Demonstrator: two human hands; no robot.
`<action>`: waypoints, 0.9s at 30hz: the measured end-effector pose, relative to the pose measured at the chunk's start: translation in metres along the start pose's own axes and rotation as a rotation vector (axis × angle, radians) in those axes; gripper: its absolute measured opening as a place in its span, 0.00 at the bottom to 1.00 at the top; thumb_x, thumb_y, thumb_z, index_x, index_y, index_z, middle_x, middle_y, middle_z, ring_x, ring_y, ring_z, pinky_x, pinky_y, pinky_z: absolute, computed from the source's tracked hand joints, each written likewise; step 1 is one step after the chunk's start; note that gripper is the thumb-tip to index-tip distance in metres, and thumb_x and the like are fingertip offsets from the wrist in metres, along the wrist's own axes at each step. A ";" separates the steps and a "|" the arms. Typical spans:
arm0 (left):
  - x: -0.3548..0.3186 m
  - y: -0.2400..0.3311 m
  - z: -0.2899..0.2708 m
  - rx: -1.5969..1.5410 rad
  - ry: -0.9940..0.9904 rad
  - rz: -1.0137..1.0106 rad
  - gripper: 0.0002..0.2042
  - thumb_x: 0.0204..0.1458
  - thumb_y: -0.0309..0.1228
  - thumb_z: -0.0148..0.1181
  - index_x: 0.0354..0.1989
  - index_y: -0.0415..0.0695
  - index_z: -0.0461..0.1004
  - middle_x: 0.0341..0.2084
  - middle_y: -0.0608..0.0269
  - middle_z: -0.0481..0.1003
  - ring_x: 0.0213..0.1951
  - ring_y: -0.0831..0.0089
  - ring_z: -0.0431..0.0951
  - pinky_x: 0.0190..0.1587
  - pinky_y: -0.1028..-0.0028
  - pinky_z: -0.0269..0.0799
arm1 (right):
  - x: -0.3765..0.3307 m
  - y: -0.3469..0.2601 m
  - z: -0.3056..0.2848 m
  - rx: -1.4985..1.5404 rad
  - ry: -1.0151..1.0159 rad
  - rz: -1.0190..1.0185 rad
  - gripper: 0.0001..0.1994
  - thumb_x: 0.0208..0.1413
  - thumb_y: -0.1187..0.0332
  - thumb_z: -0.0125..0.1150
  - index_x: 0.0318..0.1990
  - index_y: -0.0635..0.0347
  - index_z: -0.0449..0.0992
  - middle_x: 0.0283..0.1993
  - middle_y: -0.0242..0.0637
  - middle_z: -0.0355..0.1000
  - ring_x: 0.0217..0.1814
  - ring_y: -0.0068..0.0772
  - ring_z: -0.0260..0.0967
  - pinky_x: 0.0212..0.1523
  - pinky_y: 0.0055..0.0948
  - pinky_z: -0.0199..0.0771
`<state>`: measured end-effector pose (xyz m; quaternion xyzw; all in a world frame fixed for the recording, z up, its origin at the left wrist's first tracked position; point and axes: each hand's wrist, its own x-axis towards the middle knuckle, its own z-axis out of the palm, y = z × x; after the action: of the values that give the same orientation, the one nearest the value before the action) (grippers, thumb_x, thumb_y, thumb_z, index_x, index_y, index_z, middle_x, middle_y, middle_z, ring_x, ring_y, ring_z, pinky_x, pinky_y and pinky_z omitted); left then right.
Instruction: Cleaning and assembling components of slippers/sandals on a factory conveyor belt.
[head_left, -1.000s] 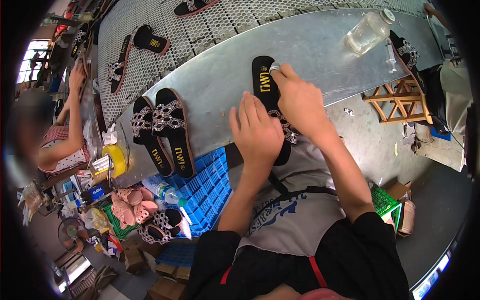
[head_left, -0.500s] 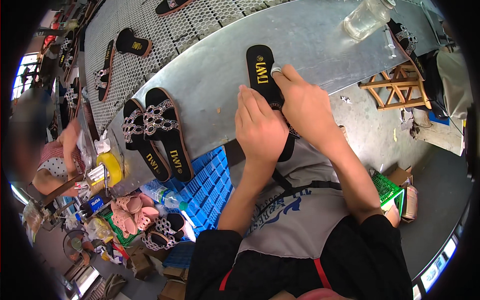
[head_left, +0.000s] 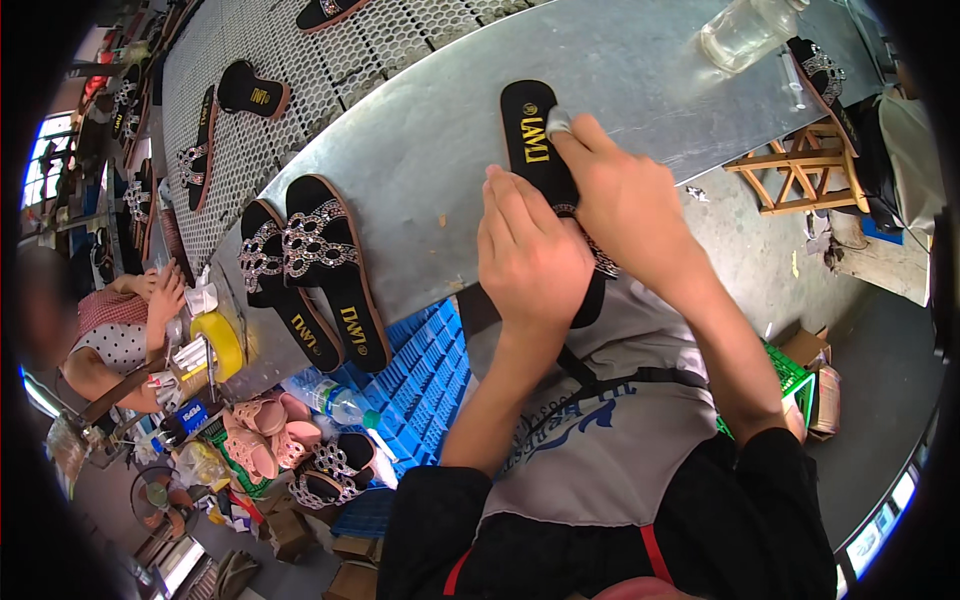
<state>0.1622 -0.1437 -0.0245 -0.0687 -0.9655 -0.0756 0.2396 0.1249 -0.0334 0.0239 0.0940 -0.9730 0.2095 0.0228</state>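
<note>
A black sandal with a gold mark on its insole lies on the grey metal table, its heel end toward me. My left hand covers its jewelled strap and presses down on it. My right hand grips the sandal's right side, its taped fingertip resting on the insole. A finished pair of black sandals with silver jewelled straps lies to the left on the same table.
A clear plastic bottle lies at the table's far end. More sandals sit on a perforated surface behind. Blue crates stand below the table edge. Another person sits at left. A wooden stool stands right.
Both hands have stayed on the black sandal, and they with the sandal sit a little higher in view than before. The person at left lowered a raised arm.
</note>
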 end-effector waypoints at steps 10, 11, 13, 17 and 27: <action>0.001 -0.002 -0.004 -0.044 0.020 -0.021 0.22 0.46 0.27 0.56 0.50 0.26 0.74 0.52 0.39 0.76 0.52 0.51 0.80 0.51 0.64 0.78 | 0.000 0.004 -0.002 0.045 0.010 -0.033 0.17 0.48 0.79 0.60 0.48 0.64 0.76 0.47 0.42 0.72 0.38 0.55 0.78 0.35 0.49 0.78; 0.000 -0.001 -0.002 -0.038 0.027 -0.021 0.22 0.46 0.27 0.56 0.50 0.26 0.74 0.52 0.40 0.76 0.52 0.52 0.80 0.52 0.64 0.78 | -0.004 0.003 -0.002 0.025 -0.008 -0.015 0.18 0.48 0.79 0.60 0.49 0.64 0.76 0.48 0.41 0.72 0.39 0.55 0.78 0.36 0.50 0.78; 0.000 -0.001 -0.001 -0.037 0.035 -0.019 0.22 0.46 0.27 0.56 0.50 0.26 0.75 0.52 0.40 0.76 0.52 0.52 0.80 0.52 0.64 0.78 | -0.003 0.004 0.001 -0.001 -0.023 0.006 0.18 0.48 0.79 0.59 0.50 0.63 0.76 0.48 0.41 0.73 0.39 0.55 0.78 0.37 0.50 0.78; 0.002 0.001 -0.004 -0.056 0.004 -0.012 0.23 0.46 0.27 0.56 0.50 0.25 0.74 0.52 0.40 0.76 0.53 0.53 0.80 0.53 0.65 0.77 | 0.004 0.007 0.004 0.002 0.034 -0.010 0.19 0.49 0.80 0.58 0.51 0.63 0.76 0.50 0.40 0.73 0.41 0.55 0.78 0.38 0.50 0.78; 0.004 -0.001 -0.003 -0.047 -0.015 -0.025 0.24 0.45 0.27 0.58 0.51 0.24 0.73 0.54 0.40 0.74 0.55 0.53 0.78 0.55 0.66 0.76 | 0.002 0.004 0.001 0.010 0.023 0.016 0.20 0.51 0.80 0.54 0.53 0.62 0.76 0.50 0.41 0.73 0.42 0.57 0.77 0.40 0.51 0.77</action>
<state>0.1603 -0.1444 -0.0200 -0.0629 -0.9660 -0.1008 0.2298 0.1223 -0.0300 0.0218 0.0841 -0.9724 0.2155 0.0318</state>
